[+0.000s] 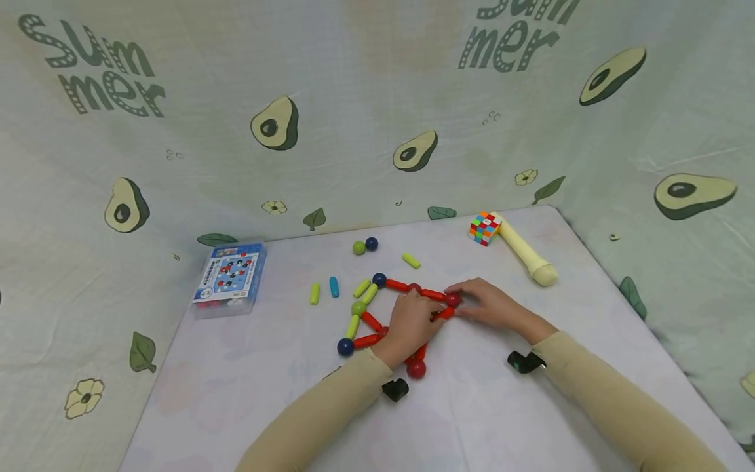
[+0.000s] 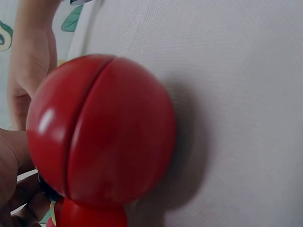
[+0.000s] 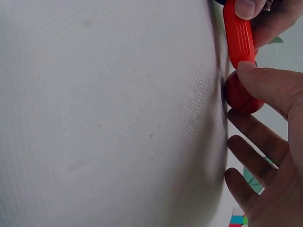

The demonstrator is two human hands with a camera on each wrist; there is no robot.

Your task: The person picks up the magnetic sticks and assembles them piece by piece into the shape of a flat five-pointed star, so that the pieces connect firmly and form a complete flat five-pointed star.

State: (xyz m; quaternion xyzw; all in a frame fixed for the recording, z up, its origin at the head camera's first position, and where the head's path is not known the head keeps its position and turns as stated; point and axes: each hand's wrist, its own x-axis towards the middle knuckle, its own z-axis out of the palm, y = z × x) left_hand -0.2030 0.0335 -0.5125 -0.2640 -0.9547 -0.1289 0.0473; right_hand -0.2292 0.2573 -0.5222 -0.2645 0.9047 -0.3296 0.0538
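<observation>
A flat frame of red sticks and coloured balls point(image 1: 377, 314) lies on the white table point(image 1: 248, 393). My left hand point(image 1: 432, 316) covers its middle and pinches a red stick point(image 3: 239, 35) by its upper end. That stick's lower end meets a red ball point(image 3: 244, 97) at the frame's right corner point(image 1: 453, 299). My right hand point(image 1: 459, 296) holds this ball with its thumb on top and a finger below. Another red ball point(image 2: 102, 130) at the frame's near tip fills the left wrist view; in the head view it shows just below my left wrist point(image 1: 416, 369).
Loose yellow-green and blue sticks point(image 1: 333, 288) and two balls point(image 1: 365, 246) lie behind the frame. A blue box point(image 1: 231, 278) stands at the left. A colour cube point(image 1: 485, 228) and a cream handle point(image 1: 527, 257) lie back right. Patterned cloth walls surround the table.
</observation>
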